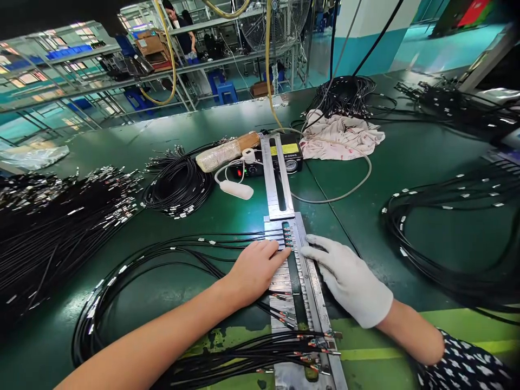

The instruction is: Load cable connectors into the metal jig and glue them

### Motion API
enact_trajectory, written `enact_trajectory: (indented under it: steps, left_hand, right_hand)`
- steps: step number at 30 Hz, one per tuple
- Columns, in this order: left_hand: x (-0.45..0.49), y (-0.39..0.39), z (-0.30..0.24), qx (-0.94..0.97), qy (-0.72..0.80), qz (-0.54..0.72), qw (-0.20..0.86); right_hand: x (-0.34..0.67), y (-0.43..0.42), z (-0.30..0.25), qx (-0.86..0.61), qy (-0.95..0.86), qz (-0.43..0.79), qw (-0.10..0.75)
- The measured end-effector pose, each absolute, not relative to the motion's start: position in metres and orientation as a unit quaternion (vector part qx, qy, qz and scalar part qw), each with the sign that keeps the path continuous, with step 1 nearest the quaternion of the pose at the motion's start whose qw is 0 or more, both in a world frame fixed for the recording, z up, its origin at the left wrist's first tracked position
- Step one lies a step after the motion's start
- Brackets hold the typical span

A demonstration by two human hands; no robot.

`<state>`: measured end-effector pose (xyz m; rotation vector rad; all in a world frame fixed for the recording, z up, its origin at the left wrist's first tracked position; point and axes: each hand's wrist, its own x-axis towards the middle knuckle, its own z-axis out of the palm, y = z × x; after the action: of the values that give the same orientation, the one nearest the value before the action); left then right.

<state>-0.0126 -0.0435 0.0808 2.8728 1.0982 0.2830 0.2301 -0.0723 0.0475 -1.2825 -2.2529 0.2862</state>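
Note:
My bare left hand (257,271) lies over the slotted metal jig (280,276), its fingers bent and close together on a black cable (244,238). One fingertip presses near the cable's stripped end; the hand covers part of the cable. Several cable ends with small metal tips sit side by side in the slots just beyond it. My right hand (349,276), in a white glove, rests with stretched fingers against the jig's right rail (314,281). Nearer me, a bunch of loose black cables (244,346) lies across the jig, with orange wires and metal connectors at the ends.
Behind the jig stand a black box with a gauge (291,166) and a white plug-in lamp (236,189). Cable bundles (179,187) lie left and right, and a crumpled cloth (341,135) lies at the back. A person (184,32) stands by the far shelves.

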Motion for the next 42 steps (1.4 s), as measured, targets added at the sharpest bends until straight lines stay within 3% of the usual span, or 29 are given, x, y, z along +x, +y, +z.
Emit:
enact_trajectory:
  steps: [15,21,31,38,42]
  left_hand:
    - [-0.055,-0.088,0.107,0.851,0.421,0.127,0.288]
    - [-0.06,-0.081,0.106,0.838,0.409,0.134,0.335]
    - [-0.068,-0.065,0.119,0.858,0.369,0.155,0.323]
    - [-0.052,-0.054,0.091,0.883,0.378,0.242,0.141]
    - [-0.043,-0.044,0.089,0.906,0.349,0.204,0.125]
  right_hand:
    - [0.231,-0.069,0.053,-0.466,-0.837,0.117,0.262]
    - [0.232,-0.067,0.054,-0.466,-0.836,0.148,0.249]
    - [0.232,-0.067,0.055,-0.467,-0.824,0.182,0.265]
    - [0.231,-0.066,0.058,-0.472,-0.819,0.19,0.267]
    - [0.23,-0.067,0.061,-0.476,-0.817,0.187,0.268]
